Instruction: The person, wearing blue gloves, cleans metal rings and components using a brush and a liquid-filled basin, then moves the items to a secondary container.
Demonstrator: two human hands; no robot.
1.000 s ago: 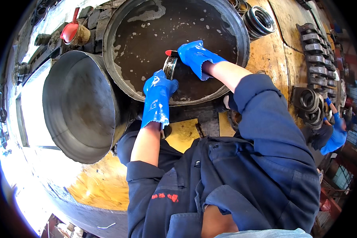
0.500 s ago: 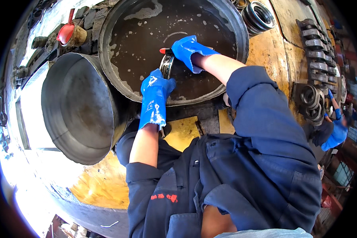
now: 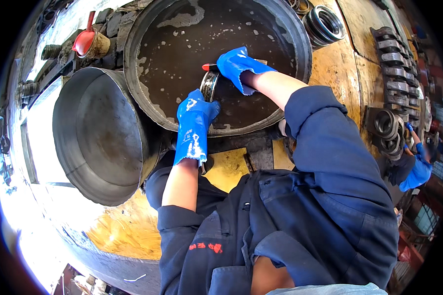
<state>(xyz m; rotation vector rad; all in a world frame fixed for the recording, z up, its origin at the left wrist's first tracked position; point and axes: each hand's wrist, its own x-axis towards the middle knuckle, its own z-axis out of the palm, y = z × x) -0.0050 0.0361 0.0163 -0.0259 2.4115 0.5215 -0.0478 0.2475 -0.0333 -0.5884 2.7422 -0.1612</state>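
Note:
My left hand (image 3: 196, 115), in a blue rubber glove, is closed round the near side of a shiny metal ring (image 3: 209, 86). The ring is held on edge over the dark liquid in a wide round metal tub (image 3: 132, 83). My right hand (image 3: 241, 69), gloved alike, is closed on a red-tipped tool (image 3: 209, 66) beside the ring's far end. The tool's red end sticks out to the left of the glove and a pale end shows on the right. Its working part is too hidden to name.
A large metal drum (image 3: 101, 137) lies tilted left of the tub. Behind it a red scoop (image 3: 84, 42) rests in a small bucket (image 3: 101, 45). Stacked metal rings (image 3: 324, 25) stand right of the tub. Farther right are a crankshaft (image 3: 395, 71) and a person in blue (image 3: 417, 172).
The whole picture has shifted slightly right and down. Both hands keep their grips, with the ring and the red-tipped tool almost where they were.

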